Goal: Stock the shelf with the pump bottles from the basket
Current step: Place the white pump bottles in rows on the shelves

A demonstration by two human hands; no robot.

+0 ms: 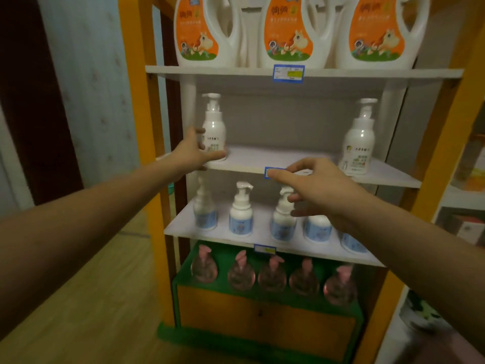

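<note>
A white pump bottle (214,127) stands upright at the left end of the middle shelf (262,160). My left hand (191,153) is wrapped around its lower body, thumb in front and fingers behind. A second white pump bottle (358,143) stands at the right end of the same shelf, with bare board between the two. My right hand (315,187) hovers in front of the shelf's front edge with fingers spread and nothing in it. It partly covers a blue price tag and a bottle on the shelf below. No basket is in view.
Three large orange-labelled jugs (286,30) fill the top shelf. The lower shelf (181,227) carries several blue-labelled pump bottles (241,214). Several pink round bottles (271,275) sit on the green base below. Orange frame posts (136,101) flank the shelves. Wooden floor lies at left.
</note>
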